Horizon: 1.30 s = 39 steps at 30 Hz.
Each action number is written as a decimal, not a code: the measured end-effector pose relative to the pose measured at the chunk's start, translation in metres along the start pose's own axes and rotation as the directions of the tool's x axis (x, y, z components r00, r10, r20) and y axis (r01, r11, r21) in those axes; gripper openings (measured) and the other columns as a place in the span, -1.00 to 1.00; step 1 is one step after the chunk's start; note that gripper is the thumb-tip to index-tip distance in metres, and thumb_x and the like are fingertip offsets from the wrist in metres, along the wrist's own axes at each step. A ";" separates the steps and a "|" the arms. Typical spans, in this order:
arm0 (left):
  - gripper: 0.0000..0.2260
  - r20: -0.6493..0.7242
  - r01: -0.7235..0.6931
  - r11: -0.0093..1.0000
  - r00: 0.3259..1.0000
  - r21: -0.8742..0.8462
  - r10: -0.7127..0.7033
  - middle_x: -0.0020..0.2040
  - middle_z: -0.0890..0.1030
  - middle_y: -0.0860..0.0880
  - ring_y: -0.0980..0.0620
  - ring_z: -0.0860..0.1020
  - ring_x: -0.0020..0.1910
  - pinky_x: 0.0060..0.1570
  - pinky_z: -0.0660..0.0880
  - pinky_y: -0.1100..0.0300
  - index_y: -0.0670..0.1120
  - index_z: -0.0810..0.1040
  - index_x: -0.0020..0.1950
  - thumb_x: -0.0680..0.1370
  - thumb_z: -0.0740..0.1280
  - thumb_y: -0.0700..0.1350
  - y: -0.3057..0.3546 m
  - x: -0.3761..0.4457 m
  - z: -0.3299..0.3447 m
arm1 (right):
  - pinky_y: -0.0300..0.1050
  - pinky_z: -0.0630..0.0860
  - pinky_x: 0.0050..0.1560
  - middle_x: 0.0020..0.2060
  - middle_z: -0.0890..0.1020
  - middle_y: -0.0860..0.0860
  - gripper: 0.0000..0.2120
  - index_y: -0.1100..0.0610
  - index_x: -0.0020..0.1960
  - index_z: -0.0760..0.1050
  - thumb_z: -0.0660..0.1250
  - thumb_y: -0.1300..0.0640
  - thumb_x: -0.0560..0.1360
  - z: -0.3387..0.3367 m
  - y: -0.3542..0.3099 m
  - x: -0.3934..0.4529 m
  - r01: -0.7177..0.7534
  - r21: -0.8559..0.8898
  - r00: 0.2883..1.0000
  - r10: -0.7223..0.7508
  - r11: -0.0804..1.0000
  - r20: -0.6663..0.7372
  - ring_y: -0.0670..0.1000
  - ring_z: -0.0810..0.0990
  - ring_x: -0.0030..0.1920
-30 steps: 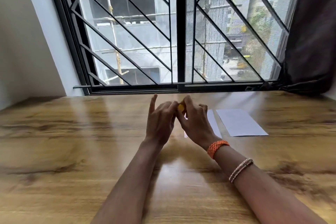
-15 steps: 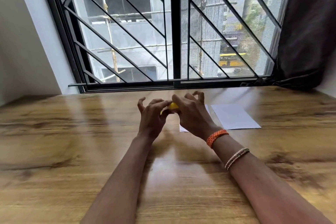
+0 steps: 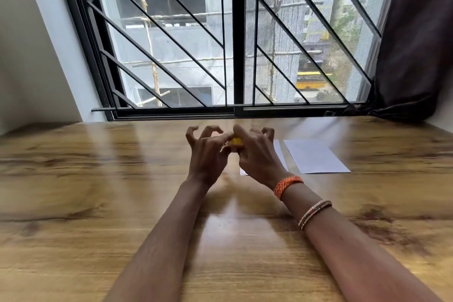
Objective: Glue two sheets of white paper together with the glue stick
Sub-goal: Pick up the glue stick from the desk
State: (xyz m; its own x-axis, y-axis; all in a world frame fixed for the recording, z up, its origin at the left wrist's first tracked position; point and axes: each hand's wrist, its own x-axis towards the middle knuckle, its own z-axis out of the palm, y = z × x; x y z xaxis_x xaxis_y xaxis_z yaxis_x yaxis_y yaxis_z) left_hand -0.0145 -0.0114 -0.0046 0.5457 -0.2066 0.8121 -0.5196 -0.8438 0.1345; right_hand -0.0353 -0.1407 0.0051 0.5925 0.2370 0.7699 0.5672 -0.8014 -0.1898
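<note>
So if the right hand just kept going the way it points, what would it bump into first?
The right hand points forward and left, so it would probably meet the yellow glue stick it already pinches, then the left hand. Beyond them is bare table, though depth is unclear.

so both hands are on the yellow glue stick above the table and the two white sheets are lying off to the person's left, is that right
Not quite: the sheets are to the person's right, not left. The head view shows one white sheet lying beside the right hand and a second sheet partly hidden behind it. The rest holds: the left hand and right hand both pinch the yellow glue stick above the wooden table.
</note>
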 end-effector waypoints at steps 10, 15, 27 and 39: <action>-0.80 0.025 0.004 1.000 1.000 0.002 -0.004 -0.31 0.66 0.07 0.03 0.59 0.01 0.17 0.05 0.06 0.09 0.65 0.00 0.38 0.42 -0.04 -0.009 -0.006 -0.007 | -0.06 0.07 -0.02 -0.17 0.63 0.00 -0.76 0.07 0.03 0.40 0.33 0.22 0.40 0.000 0.003 -0.001 0.044 -0.100 0.994 -0.033 0.994 0.106 0.08 0.55 -0.08; -0.86 0.024 0.008 1.000 1.000 0.030 -0.009 -0.32 0.65 0.05 0.04 0.58 0.04 0.19 0.04 0.05 0.05 0.66 -0.06 0.40 0.39 -0.07 -0.010 -0.006 -0.004 | 0.02 0.24 0.01 -0.32 0.54 -0.09 -0.76 0.03 -0.08 0.36 0.32 -0.12 0.48 0.007 0.005 -0.002 -0.230 0.097 0.967 0.216 0.968 0.137 -0.01 0.49 -0.27; -0.89 0.052 0.487 0.842 0.871 -0.230 -0.489 -0.13 0.69 0.05 -0.03 0.54 0.07 0.14 0.19 0.04 0.01 0.63 -0.09 0.43 0.34 -0.10 -0.036 -0.006 -0.019 | -0.06 0.34 -0.01 -0.15 0.64 0.05 -0.75 0.13 0.07 0.44 0.40 0.14 0.43 0.014 -0.008 0.018 -0.398 0.296 0.913 0.406 0.869 0.035 0.06 0.56 -0.17; -0.89 -0.075 0.598 0.692 0.732 -0.405 -0.677 -0.08 0.69 -0.07 -0.17 0.53 0.02 0.02 0.46 -0.02 -0.08 0.65 -0.05 0.48 0.36 -0.13 -0.057 -0.008 -0.024 | -0.12 0.27 0.04 -0.03 0.65 -0.02 -0.81 -0.06 0.04 0.61 0.44 0.03 0.42 0.081 -0.046 0.029 -0.552 0.370 0.834 0.489 0.747 0.258 0.02 0.54 0.06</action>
State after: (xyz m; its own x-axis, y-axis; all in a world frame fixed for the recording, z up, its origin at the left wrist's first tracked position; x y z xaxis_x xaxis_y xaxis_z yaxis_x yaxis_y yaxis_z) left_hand -0.0047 0.0501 -0.0050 0.7023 0.4567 0.5461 -0.2993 -0.5065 0.8086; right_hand 0.0026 -0.0521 -0.0132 0.9184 -0.0527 0.3921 0.3081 -0.5262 -0.7925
